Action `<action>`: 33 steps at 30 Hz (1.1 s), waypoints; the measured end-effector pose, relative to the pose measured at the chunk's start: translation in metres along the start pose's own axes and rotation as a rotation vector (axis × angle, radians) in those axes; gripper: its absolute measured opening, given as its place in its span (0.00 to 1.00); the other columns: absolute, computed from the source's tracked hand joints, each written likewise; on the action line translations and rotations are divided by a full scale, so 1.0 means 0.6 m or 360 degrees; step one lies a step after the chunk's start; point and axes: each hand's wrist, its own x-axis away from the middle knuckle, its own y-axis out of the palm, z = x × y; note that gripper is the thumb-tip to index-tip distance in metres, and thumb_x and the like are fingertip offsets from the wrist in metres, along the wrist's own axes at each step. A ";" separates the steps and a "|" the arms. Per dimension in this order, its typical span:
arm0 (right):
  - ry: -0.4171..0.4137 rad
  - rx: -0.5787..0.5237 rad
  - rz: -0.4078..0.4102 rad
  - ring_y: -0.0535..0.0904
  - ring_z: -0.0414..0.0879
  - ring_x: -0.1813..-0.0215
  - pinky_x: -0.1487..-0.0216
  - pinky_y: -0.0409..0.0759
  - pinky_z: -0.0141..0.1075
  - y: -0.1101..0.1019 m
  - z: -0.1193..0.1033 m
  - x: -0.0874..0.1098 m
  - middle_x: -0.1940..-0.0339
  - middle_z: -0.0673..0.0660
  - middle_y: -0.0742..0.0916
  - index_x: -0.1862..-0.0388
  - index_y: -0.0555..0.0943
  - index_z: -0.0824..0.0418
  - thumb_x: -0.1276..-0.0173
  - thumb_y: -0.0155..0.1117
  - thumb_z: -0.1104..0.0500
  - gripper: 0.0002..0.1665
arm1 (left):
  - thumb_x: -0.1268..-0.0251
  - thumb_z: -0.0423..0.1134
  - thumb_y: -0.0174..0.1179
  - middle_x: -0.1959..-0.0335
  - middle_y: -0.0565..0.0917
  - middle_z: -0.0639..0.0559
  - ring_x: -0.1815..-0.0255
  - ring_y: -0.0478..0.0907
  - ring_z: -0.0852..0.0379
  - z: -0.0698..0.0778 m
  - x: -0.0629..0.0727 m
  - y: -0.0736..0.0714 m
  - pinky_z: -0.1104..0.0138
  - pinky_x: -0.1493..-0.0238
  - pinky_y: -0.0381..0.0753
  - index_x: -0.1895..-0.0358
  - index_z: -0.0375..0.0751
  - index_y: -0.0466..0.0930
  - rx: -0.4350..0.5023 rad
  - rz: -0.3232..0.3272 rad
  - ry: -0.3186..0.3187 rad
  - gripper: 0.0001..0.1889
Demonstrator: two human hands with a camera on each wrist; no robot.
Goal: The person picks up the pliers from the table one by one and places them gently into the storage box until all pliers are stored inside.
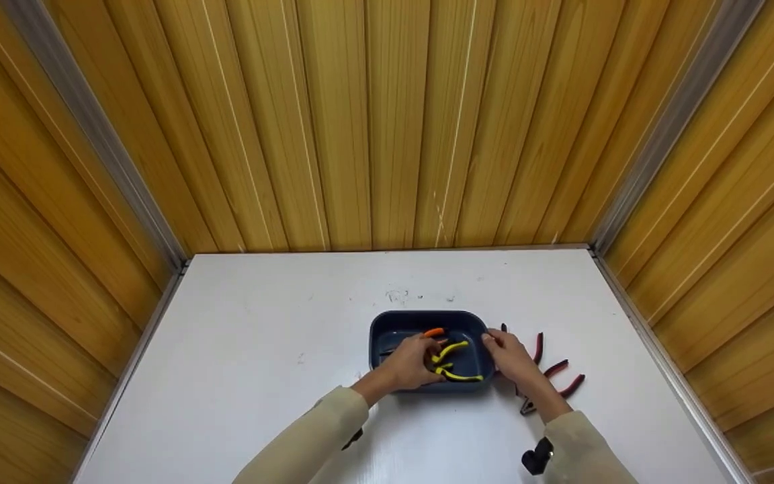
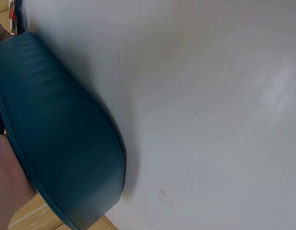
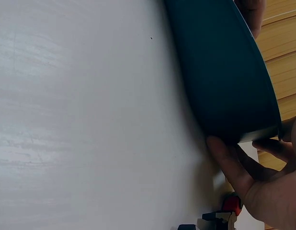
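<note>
A dark blue plastic bin (image 1: 387,324) stands on the white table, with pliers inside. My left hand (image 1: 408,363) reaches over the near rim into it, fingers and thumb curled round the head end of yellow-handled pliers (image 1: 459,376). Beside those fingers shows an orange handle (image 1: 434,332); the rest of that tool is mostly hidden. My right hand (image 1: 513,353) grips the right end of the bin, thumb at the rim. In the right wrist view its fingers (image 3: 229,163) lie against the bin's outer wall. The left wrist view shows mainly the bin's outer side (image 2: 62,129).
Several red-and-black-handled pliers (image 1: 573,386) lie on the table to the right of the bin, partly behind my right forearm. Wood-patterned panels (image 1: 394,134) rise behind the table (image 1: 246,349) and on both sides.
</note>
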 end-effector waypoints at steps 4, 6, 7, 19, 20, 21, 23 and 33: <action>0.0009 0.0001 0.0005 0.67 0.67 0.22 0.22 0.64 0.60 -0.001 0.000 0.000 0.24 0.73 0.74 0.20 0.66 0.73 0.12 0.49 0.52 0.33 | 0.44 0.44 0.83 0.53 0.86 0.54 0.55 0.80 0.64 0.001 -0.002 0.001 0.71 0.53 0.82 0.45 0.37 0.85 0.0020 -0.0029 -0.0034 0.26; 0.0011 0.0002 0.0009 0.68 0.66 0.22 0.23 0.65 0.60 -0.001 0.000 0.000 0.24 0.73 0.74 0.21 0.67 0.73 0.12 0.49 0.52 0.32 | 0.44 0.44 0.83 0.53 0.86 0.54 0.55 0.80 0.63 0.002 -0.003 0.001 0.71 0.52 0.82 0.45 0.37 0.85 0.0014 -0.0041 -0.0045 0.26; 0.0010 0.0001 0.0013 0.68 0.66 0.22 0.23 0.65 0.59 -0.002 0.000 0.000 0.24 0.73 0.75 0.21 0.67 0.73 0.12 0.49 0.52 0.32 | 0.44 0.44 0.83 0.54 0.86 0.54 0.55 0.80 0.63 0.003 -0.004 0.001 0.70 0.52 0.82 0.45 0.37 0.85 0.0005 -0.0046 -0.0050 0.26; 0.0012 -0.0066 -0.0005 0.70 0.63 0.23 0.23 0.65 0.59 -0.001 0.000 0.002 0.24 0.71 0.75 0.20 0.67 0.71 0.11 0.49 0.50 0.33 | 0.42 0.41 0.82 0.59 0.87 0.56 0.58 0.78 0.63 0.014 -0.009 0.004 0.68 0.52 0.81 0.47 0.39 0.87 -0.0157 -0.0079 -0.0067 0.22; 0.0014 -0.0073 -0.0006 0.70 0.62 0.23 0.23 0.65 0.58 -0.001 0.001 0.003 0.24 0.70 0.75 0.20 0.67 0.70 0.11 0.49 0.50 0.33 | 0.42 0.41 0.82 0.60 0.87 0.56 0.58 0.78 0.63 0.015 -0.009 0.004 0.68 0.51 0.81 0.48 0.39 0.88 -0.0171 -0.0081 -0.0053 0.20; 0.0008 -0.0076 -0.0009 0.71 0.62 0.24 0.24 0.66 0.58 -0.001 0.001 0.003 0.25 0.70 0.76 0.20 0.68 0.70 0.11 0.49 0.51 0.32 | 0.42 0.40 0.82 0.62 0.87 0.56 0.57 0.79 0.63 0.016 -0.010 0.004 0.68 0.51 0.81 0.50 0.39 0.89 -0.0187 -0.0078 -0.0024 0.19; 0.0003 -0.0081 0.0003 0.73 0.60 0.26 0.25 0.68 0.57 0.000 0.003 0.003 0.27 0.69 0.78 0.21 0.70 0.69 0.12 0.49 0.51 0.30 | 0.43 0.40 0.82 0.65 0.87 0.56 0.55 0.81 0.61 0.018 -0.010 0.004 0.68 0.51 0.81 0.54 0.39 0.89 -0.0225 -0.0068 0.0037 0.16; -0.0006 -0.0041 0.0024 0.73 0.60 0.26 0.25 0.68 0.57 0.000 0.002 0.003 0.27 0.68 0.79 0.23 0.72 0.68 0.12 0.50 0.51 0.30 | 0.43 0.39 0.82 0.69 0.85 0.56 0.66 0.76 0.65 0.021 -0.006 0.001 0.70 0.57 0.79 0.57 0.38 0.89 -0.0218 -0.0065 0.0059 0.15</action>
